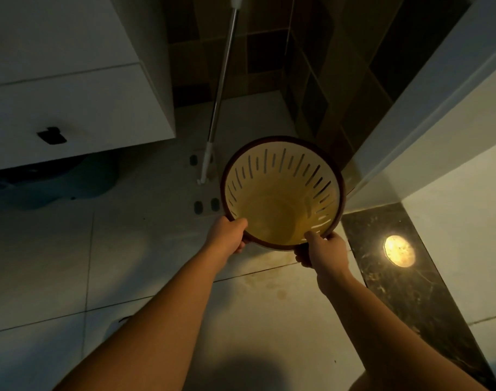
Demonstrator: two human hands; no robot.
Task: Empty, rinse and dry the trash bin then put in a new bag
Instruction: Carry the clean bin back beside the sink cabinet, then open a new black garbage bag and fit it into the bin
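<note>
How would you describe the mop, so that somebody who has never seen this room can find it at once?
Look at the dark tiled wall at the far end of the pale floor, right of the white cabinet. The mop leans there, just behind the slotted trash bin held by the left hand and right hand. It alone has a long, thin, shiny metal handle.

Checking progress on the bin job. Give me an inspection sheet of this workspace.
Surface: pale tiled floor, stained near the bin.
Job's things: round cream slotted plastic trash bin with dark rim, held up, no bag or rubbish inside.
Clutter: metal-handled mop leaning in the corner.
Hands: left hand and right hand each grip the bin's rim.
Cables: nothing seen.
Surroundings: white cabinet, dark tiled wall, dark marble threshold.
</note>
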